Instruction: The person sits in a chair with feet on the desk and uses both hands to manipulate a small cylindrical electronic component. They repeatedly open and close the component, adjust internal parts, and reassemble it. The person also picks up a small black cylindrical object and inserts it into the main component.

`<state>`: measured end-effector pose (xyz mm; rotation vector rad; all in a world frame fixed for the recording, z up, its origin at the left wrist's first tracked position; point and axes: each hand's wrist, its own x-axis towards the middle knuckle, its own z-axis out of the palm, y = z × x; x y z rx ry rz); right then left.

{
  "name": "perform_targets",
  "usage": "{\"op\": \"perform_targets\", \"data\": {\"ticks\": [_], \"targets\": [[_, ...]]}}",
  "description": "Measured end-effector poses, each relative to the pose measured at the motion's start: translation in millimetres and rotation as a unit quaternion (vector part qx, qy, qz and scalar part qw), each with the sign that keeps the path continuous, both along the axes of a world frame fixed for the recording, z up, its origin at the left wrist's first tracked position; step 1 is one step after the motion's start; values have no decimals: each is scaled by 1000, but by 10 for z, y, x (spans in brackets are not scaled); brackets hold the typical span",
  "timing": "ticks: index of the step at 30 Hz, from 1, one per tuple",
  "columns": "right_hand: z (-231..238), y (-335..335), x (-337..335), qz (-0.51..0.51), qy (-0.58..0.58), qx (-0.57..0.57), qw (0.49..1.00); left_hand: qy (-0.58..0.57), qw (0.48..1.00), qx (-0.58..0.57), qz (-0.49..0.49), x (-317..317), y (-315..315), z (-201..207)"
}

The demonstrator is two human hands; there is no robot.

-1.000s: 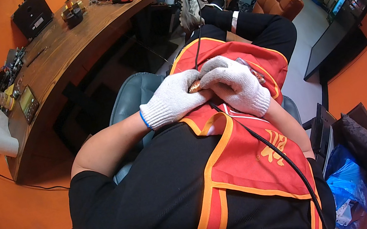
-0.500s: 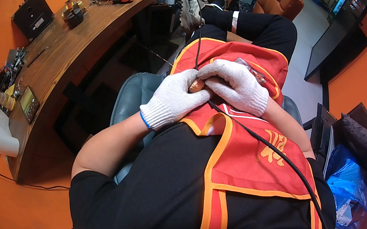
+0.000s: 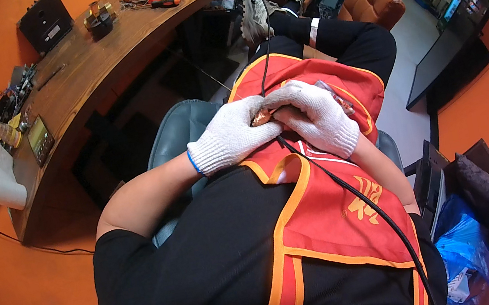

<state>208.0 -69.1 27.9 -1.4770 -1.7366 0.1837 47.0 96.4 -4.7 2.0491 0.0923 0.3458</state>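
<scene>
The left hand (image 3: 227,134) grips a copper-coloured piece (image 3: 260,117) over the red apron (image 3: 316,231); the right hand (image 3: 315,116) is curled beside it — whether those fingers grip, I cannot tell.

From right hand (image 3: 317,120): cable (image 3: 347,184) obstructs 11 and 5 o'clock; desk (image 3: 81,63) blocks 10 o'clock; passage above floor (image 3: 398,85), 2 o'clock.

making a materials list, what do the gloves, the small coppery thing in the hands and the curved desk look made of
Gloves: matte white knit, likely cotton or blend, judging by the ribbed cuffs.
Coppery piece: shiny, perhaps copper metal or foil; mostly hidden, so unsure.
Curved desk: brown wood or veneer with slight sheen, from the visible grain.
</scene>
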Motion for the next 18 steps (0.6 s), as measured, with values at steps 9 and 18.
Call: {"op": "perform_targets", "data": {"ticks": [9,18], "targets": [[34,-55,-35,-52,36,-67,996,29,999,30,18,-16,-20,5],[9,-50,2,-76,22,-77,994,34,999,29,15,-17,-26,21]]}}
